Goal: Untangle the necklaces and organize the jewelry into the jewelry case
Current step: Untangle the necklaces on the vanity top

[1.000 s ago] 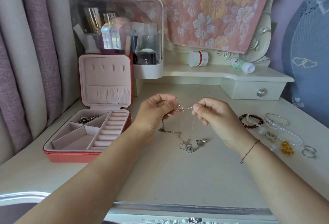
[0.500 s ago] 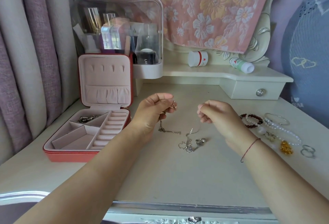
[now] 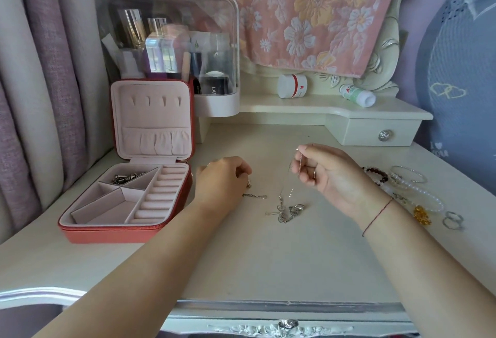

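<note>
Holding one thin chain (image 3: 300,165), right hand (image 3: 335,176), two rings (image 3: 453,220) nearby

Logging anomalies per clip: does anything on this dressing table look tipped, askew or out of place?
On the rear shelf a white jar and a green-labelled bottle lie on their sides. A floral cloth hangs draped over the mirror frame. The silver chains knotted on the table are the task's own tangle.
</note>
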The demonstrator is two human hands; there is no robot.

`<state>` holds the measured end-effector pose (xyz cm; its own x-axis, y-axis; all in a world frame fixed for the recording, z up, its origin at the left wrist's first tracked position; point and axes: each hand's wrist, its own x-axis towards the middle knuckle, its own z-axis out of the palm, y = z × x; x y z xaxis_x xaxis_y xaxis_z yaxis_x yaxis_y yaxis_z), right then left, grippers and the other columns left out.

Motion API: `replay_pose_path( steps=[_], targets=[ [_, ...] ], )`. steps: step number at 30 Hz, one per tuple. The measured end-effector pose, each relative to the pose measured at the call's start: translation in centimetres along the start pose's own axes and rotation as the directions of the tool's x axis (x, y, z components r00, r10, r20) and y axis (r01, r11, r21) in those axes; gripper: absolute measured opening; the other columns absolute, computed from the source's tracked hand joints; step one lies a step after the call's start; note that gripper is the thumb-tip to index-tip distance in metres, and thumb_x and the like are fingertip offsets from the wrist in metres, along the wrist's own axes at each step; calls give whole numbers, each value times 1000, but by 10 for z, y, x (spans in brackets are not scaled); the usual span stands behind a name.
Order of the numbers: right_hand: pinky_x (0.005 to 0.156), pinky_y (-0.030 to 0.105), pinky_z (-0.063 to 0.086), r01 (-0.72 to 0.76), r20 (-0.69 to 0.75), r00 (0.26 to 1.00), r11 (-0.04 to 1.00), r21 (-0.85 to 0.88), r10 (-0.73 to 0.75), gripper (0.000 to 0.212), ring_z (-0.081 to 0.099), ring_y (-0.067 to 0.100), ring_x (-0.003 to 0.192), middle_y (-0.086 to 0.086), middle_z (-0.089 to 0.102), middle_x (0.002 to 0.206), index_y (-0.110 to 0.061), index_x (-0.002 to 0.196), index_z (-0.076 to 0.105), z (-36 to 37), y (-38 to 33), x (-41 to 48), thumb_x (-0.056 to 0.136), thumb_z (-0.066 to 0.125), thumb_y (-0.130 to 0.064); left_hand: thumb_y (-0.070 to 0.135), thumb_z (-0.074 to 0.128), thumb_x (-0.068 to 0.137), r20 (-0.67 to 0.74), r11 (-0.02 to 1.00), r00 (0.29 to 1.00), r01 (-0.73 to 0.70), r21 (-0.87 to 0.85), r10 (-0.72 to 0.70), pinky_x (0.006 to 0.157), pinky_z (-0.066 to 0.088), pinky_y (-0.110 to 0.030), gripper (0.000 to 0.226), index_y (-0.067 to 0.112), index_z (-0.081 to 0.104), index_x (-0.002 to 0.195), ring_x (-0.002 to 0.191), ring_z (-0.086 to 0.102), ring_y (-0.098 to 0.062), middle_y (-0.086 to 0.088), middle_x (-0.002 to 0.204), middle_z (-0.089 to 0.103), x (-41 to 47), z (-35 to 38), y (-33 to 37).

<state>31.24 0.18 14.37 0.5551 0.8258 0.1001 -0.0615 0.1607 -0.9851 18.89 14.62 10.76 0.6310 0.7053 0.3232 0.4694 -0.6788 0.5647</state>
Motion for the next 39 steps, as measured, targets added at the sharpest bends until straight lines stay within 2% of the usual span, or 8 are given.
replay_pose_path(
  steps=[4,8,14,18,22,26,30,39],
  targets=[
    [51,18,40,-8,9,1000,999,37,8,21,53,12,52,4,63,66,-12,77,56,-2,1,1,97,47,-13,25,69,87,-40,962,972,-234,-138,231,83,41,-27,4,25,72,85,89,56,-9,12,85,66,-4,-2,9],
    [54,21,36,-1,-92,996,977,-214,-20,18,55,10,53,2,64,68,-11,78,61,-5,10,5,95,55,-15,32,83,73,261,889,895,-248,-384,362,69,43,-23,17,19,72,71,73,57,-13,3,76,66,-14,-1,23],
    [54,9,38,37,-155,981,902,-430,-114,18,50,7,57,-3,62,69,-15,75,66,-5,15,5,92,60,-16,41,86,66,386,932,859,-243,-269,336,76,47,-27,30,27,71,88,84,57,-13,5,87,65,-14,4,17],
    [64,21,38,32,-85,995,989,-143,-45,20,59,9,68,-2,65,76,-16,78,60,-6,8,4,96,52,-14,52,79,71,330,952,895,-256,-171,300,78,40,-18,42,28,60,100,91,49,-8,13,91,56,-12,9,15],
    [74,24,47,32,104,993,973,230,-57,11,69,20,90,5,72,94,-17,81,53,-5,-1,0,88,50,-25,50,76,76,320,949,894,-281,-146,314,94,39,-27,53,27,58,120,107,44,-10,16,106,53,-14,12,17],
    [86,27,47,85,158,978,951,297,-136,11,65,20,107,4,70,109,-20,81,51,-5,-2,1,88,46,-28,43,75,78,337,892,834,-355,-279,437,81,43,-22,20,26,75,89,93,60,-6,11,96,68,-10,15,14],
    [90,29,44,92,126,982,939,332,-140,11,64,16,109,1,70,110,-21,81,49,-11,-3,5,88,46,-29,26,76,82,371,863,880,-79,-500,296,74,45,-12,6,22,76,79,73,61,0,2,84,74,-13,7,21],
    [81,33,48,-13,-33,999,979,-204,7,13,65,12,68,-1,70,75,-11,90,65,-5,15,6,95,54,-12,26,65,78,462,423,859,342,-839,220,61,52,-16,20,9,72,88,66,67,-11,-6,79,72,-14,-7,30]
  ],
)
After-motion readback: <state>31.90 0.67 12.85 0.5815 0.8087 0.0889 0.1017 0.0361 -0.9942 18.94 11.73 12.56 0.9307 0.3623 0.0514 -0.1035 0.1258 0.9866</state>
